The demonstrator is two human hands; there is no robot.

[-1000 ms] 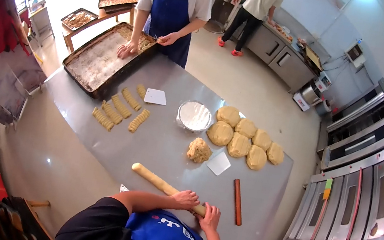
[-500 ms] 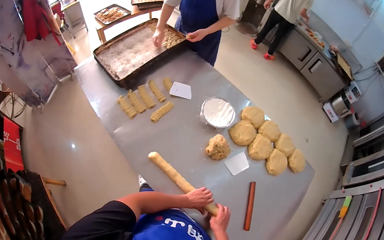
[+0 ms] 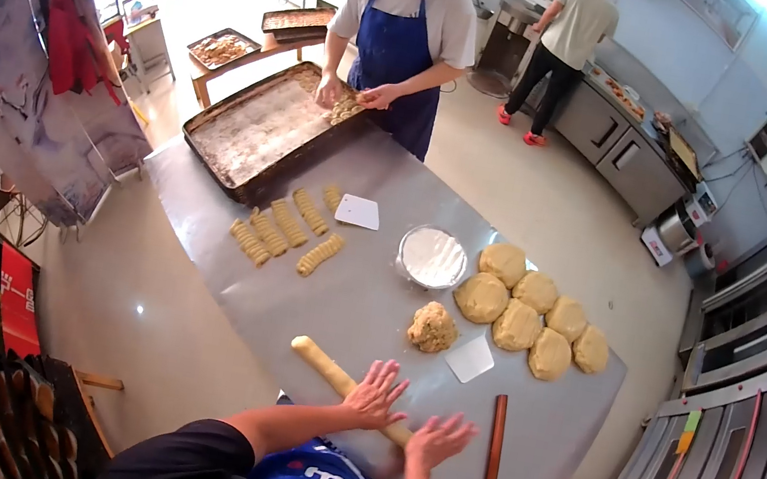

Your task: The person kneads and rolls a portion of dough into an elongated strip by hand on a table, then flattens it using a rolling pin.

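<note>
A long dough roll (image 3: 322, 364) lies slantwise on the metal table (image 3: 388, 210) close to my body. My left hand (image 3: 374, 396) rests on its middle, palm down with the fingers spread. At the roll's right end, my right hand (image 3: 440, 441) is open, fingers apart, over or touching the dough; contact is hard to tell. Beyond the roll sit a rough lump of filling or dough (image 3: 433, 328) and a white scraper (image 3: 469, 358). To the right lies a thin brown rolling pin (image 3: 496, 442).
Several dough rounds (image 3: 517, 325) sit at the right beside a bowl of white powder (image 3: 432, 257). Sliced dough pieces (image 3: 288, 223) and another scraper (image 3: 358, 212) lie left. A co-worker (image 3: 407, 40) works at a large tray (image 3: 249, 131); another person (image 3: 563, 46) stands behind.
Both my hands have opened from around the roll's right part, fingers now spread; the left lies flat on it. The co-worker's two hands have come closer together over the tray. The camera view has shifted.
</note>
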